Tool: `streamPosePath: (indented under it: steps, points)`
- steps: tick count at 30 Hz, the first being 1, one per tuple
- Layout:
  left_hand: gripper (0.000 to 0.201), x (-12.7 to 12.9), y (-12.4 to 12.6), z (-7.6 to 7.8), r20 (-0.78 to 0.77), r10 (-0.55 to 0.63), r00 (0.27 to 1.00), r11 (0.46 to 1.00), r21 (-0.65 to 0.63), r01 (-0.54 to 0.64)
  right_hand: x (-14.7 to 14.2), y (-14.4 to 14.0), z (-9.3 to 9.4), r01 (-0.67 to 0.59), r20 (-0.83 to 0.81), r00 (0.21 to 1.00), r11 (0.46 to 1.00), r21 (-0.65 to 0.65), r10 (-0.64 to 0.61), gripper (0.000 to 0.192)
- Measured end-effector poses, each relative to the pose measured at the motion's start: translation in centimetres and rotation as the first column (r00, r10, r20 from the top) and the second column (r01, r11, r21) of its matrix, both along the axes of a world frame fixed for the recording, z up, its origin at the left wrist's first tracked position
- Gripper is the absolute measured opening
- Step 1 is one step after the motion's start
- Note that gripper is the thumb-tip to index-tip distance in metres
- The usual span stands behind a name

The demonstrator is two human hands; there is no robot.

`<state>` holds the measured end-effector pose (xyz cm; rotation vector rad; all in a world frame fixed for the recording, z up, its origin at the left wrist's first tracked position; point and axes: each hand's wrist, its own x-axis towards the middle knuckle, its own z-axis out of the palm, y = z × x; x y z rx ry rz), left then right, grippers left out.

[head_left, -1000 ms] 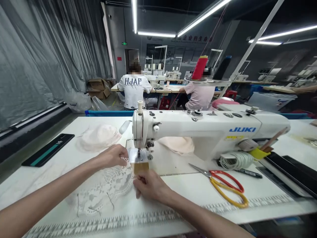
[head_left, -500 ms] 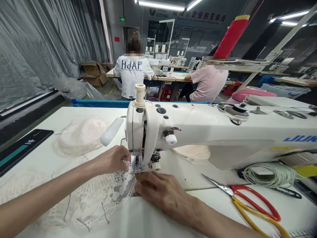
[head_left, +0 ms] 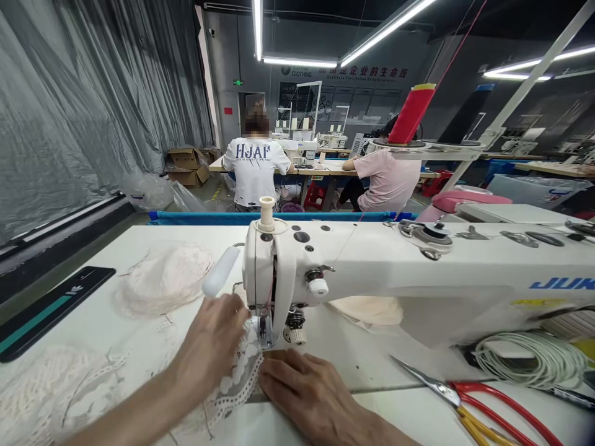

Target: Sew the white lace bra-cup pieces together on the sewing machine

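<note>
A white Juki sewing machine (head_left: 395,272) stands on the white table (head_left: 139,241). White lace fabric (head_left: 232,381) lies under its needle area (head_left: 266,325). My left hand (head_left: 211,347) rests on the lace just left of the needle, fingers bent over the cloth. My right hand (head_left: 311,396) lies flat on the lace and table in front of the needle, pressing down. More lace (head_left: 51,390) trails off to the lower left.
A pale pink bra cup pile (head_left: 162,279) sits left of the machine, a black device (head_left: 46,310) at the table's left edge. Red-and-yellow scissors (head_left: 483,402) and a white cord coil (head_left: 530,359) lie at right. Two people sit with backs turned behind (head_left: 255,170).
The view pulled back and tilted up slightly. My left hand slid down and nearer along the lace; my right hand stays flat in front of the needle.
</note>
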<state>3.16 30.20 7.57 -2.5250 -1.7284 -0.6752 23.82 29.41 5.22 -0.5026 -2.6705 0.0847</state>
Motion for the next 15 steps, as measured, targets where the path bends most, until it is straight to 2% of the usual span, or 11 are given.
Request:
streamPosePath:
  steps: [4, 9, 11, 15]
  points:
    - [0.022, 1.8, -2.8, -0.7, -0.105, -0.099, 0.99, 0.995, -0.019, 0.098, 0.1, -0.1, -0.1, 0.012, -0.009, 1.0, 1.0, 0.002, -0.012, 0.02]
    - [0.021, 1.6, -3.1, -1.4, -0.095, -0.137, 0.986, 0.979, 0.139, 0.15, 0.5, 0.0, 0.4, 0.006, -0.001, 1.0, 1.0, -0.016, -0.006, 0.018]
    - [0.023, 1.3, -3.1, -1.6, -0.094, -0.128, 0.987, 0.973, 0.18, 0.143, 0.7, 0.0, 0.5, 0.011, 0.011, 1.0, 0.999, -0.03, -0.011, 0.016]
    - [0.024, 1.3, -3.4, -2.0, -0.126, -0.073, 0.989, 0.979, 0.178, 0.095, 0.8, 0.1, 0.4, 0.022, 0.02, 1.0, 0.999, -0.04, -0.022, 0.015]
